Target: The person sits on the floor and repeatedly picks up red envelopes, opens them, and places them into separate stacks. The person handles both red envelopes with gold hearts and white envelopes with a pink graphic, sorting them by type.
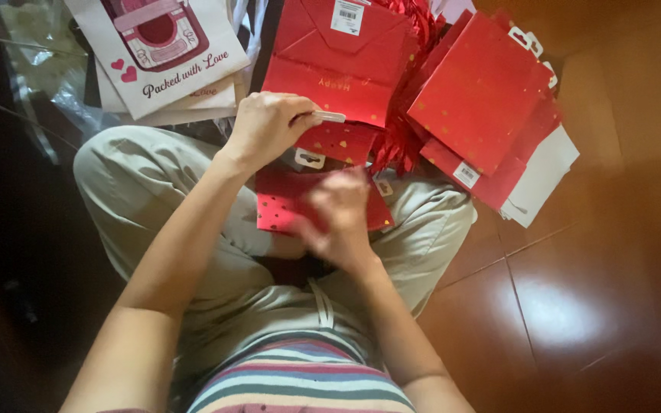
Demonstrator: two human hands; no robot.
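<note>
Several white paper bags (164, 57) printed with a pink picture were stacked at the upper left, beyond the person's knee. A small white tag (330, 116) was pinched in the closed fingers of the left hand (268, 125), just above the lap. A flat red gift bag (288, 200) speckled with gold was pressed on the lap under the blurred right hand (336, 212), its grip unclear. More red gift bags (483, 99) were fanned over the wooden floor (575, 306) to the right.
</note>
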